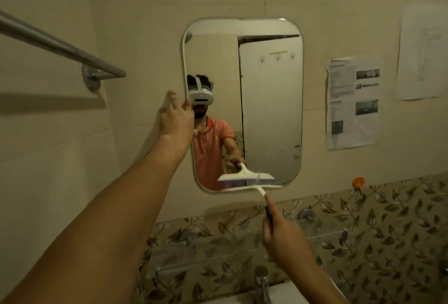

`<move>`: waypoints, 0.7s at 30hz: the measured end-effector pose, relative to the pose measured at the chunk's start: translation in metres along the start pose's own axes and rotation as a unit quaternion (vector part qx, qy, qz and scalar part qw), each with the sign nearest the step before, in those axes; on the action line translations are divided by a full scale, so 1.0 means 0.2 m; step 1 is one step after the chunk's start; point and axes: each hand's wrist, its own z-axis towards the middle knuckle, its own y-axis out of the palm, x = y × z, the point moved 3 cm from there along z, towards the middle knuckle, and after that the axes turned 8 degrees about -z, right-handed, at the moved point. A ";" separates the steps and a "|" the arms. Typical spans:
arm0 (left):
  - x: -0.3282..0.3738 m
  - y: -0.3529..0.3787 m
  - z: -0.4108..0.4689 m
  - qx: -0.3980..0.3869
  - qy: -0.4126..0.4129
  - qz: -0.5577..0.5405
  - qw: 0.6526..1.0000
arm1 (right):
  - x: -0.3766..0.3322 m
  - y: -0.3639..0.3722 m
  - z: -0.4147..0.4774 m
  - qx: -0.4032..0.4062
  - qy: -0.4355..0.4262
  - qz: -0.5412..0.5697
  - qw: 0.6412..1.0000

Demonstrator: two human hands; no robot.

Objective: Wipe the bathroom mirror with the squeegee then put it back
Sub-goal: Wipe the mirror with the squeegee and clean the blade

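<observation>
The mirror (269,100) is a tall glass with rounded corners, fixed to the beige tiled wall. My right hand (282,235) grips the blue end of the squeegee's handle. The white squeegee (254,187) has its blade lying across the mirror's bottom edge, slightly blurred; its reflection shows just above. My left hand (175,117) rests on the mirror's left edge at mid-height, fingers spread and fairly straight. A person in an orange shirt with a white headset is reflected in the glass.
A metal towel rail (60,47) juts from the wall at upper left. A clear glass shelf (242,248) hangs below the mirror, above a chrome tap (263,284) and a basin. Printed papers (351,102) and an orange hook (358,181) are on the right wall.
</observation>
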 end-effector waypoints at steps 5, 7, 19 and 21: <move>0.00 0.00 0.00 -0.003 -0.004 -0.012 1.000 | -0.25 -0.55 0.26 0.118 -0.075 0.066 0.988; 0.00 0.00 0.00 -0.003 -0.005 -0.015 1.000 | -0.34 -0.79 0.39 0.154 -0.082 0.073 0.982; 0.00 0.00 0.01 -0.011 -0.011 -0.034 0.999 | -0.70 -1.36 0.82 0.215 -0.090 -0.004 0.972; 0.00 0.00 0.01 -0.010 -0.009 -0.033 0.999 | -0.69 -1.34 0.82 0.217 -0.089 -0.025 0.972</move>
